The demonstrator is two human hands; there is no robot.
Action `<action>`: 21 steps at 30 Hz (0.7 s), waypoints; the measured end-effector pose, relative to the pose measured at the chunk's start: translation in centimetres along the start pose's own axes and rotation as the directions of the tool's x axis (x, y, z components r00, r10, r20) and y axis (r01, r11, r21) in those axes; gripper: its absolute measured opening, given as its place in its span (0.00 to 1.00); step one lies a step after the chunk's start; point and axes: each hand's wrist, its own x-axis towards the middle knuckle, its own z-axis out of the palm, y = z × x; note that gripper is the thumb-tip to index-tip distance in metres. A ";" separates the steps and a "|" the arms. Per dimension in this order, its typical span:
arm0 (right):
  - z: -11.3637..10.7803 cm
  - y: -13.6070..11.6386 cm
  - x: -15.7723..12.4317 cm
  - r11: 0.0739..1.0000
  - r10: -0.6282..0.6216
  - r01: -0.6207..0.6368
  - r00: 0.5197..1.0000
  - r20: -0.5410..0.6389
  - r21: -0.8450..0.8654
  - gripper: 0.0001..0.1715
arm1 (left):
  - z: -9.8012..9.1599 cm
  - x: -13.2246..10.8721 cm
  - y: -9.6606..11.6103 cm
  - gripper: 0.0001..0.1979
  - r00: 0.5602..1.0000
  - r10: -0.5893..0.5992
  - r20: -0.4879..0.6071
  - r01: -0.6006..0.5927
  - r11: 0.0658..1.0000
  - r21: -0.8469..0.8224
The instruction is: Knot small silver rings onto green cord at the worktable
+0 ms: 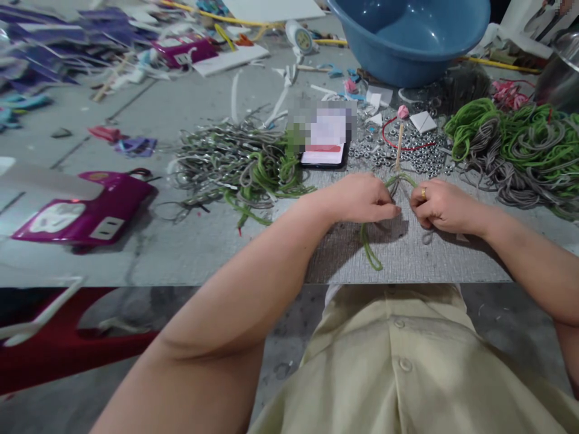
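A green and grey cord [372,253] runs between my two hands near the table's front edge, looped at the foot of a thin wooden stick [399,144] with a pink tip. My left hand [367,198] is closed on the cord, and a green loop hangs out below it onto the table. To its right, my right hand [436,205], with a ring on one finger, is closed on the other side of the cord. The fingertips of both hands are partly hidden. Small silver beads [425,158] lie scattered just beyond the hands, with a red string [386,135] over them.
Green and grey cord bundles lie at the right [520,150] and left [239,160]. A phone [323,147] rests between the left bundle and the beads. Behind stands a blue basin [416,54]. Purple devices [90,205] and scraps cover the left side.
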 end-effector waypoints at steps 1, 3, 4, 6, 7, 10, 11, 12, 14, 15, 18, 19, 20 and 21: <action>0.0 0.1 0.0 1.000 -0.001 0.001 1.000 0.010 -0.004 0.15 | 0.0 0.0 0.0 0.21 1.000 -0.003 0.006 0.003 1.000 -0.007; 0.0 0.2 -0.1 1.000 -0.007 0.007 1.000 0.020 -0.006 0.15 | -0.1 -0.1 0.0 0.20 1.000 0.001 0.015 -0.001 0.999 -0.034; 0.1 0.3 -0.2 1.000 -0.006 0.006 1.000 0.008 -0.003 0.16 | -0.1 -0.1 0.0 0.20 1.000 0.006 0.002 -0.006 0.998 -0.058; 0.1 0.3 -0.3 1.000 0.021 -0.022 0.996 -0.085 -0.003 0.17 | -0.1 -0.1 -0.2 0.21 0.993 -0.013 -0.117 0.001 0.994 -0.106; 0.2 0.3 -0.3 0.998 0.054 -0.056 0.985 -0.163 -0.008 0.18 | -0.1 0.0 -0.4 0.20 0.975 -0.042 -0.220 0.016 0.993 -0.118; 0.7 0.2 -0.1 0.981 0.171 -0.191 0.917 -0.360 -0.023 0.24 | 0.7 0.5 -1.0 0.15 0.846 -0.116 -0.521 0.093 0.993 -0.070; 0.9 0.1 0.1 0.973 0.203 -0.229 0.905 -0.373 -0.026 0.25 | 1.0 0.7 -1.2 0.14 0.824 -0.107 -0.557 0.111 0.993 -0.027; 1.1 0.1 0.3 0.965 0.235 -0.262 0.904 -0.357 -0.030 0.27 | 1.4 0.9 -1.4 0.14 0.820 -0.090 -0.566 0.121 0.993 0.018; 1.6 0.0 0.7 0.946 0.301 -0.322 0.917 -0.261 -0.040 0.31 | 2.2 1.3 -1.4 0.16 0.849 -0.059 -0.524 0.125 0.988 0.091; 1.8 0.1 0.9 0.936 0.332 -0.349 0.921 -0.204 -0.047 0.34 | 2.4 1.5 -1.3 0.15 0.864 -0.069 -0.499 0.144 0.983 0.112; 2.2 0.2 1.3 0.919 0.384 -0.389 0.920 -0.079 -0.066 0.38 | 2.8 1.5 -0.7 0.14 0.889 -0.157 -0.429 0.235 0.962 0.136; 2.3 0.3 1.4 0.919 0.384 -0.388 0.922 -0.054 -0.070 0.37 | 2.8 1.5 -0.6 0.14 0.894 -0.177 -0.411 0.255 0.956 0.144; 2.3 0.3 1.4 0.920 0.383 -0.385 0.923 -0.037 -0.073 0.37 | 2.8 1.5 -0.5 0.14 0.899 -0.183 -0.398 0.262 0.953 0.153; 2.3 0.2 1.4 0.920 0.384 -0.385 0.923 -0.026 -0.075 0.36 | 2.8 1.4 -0.5 0.14 0.903 -0.178 -0.392 0.257 0.953 0.158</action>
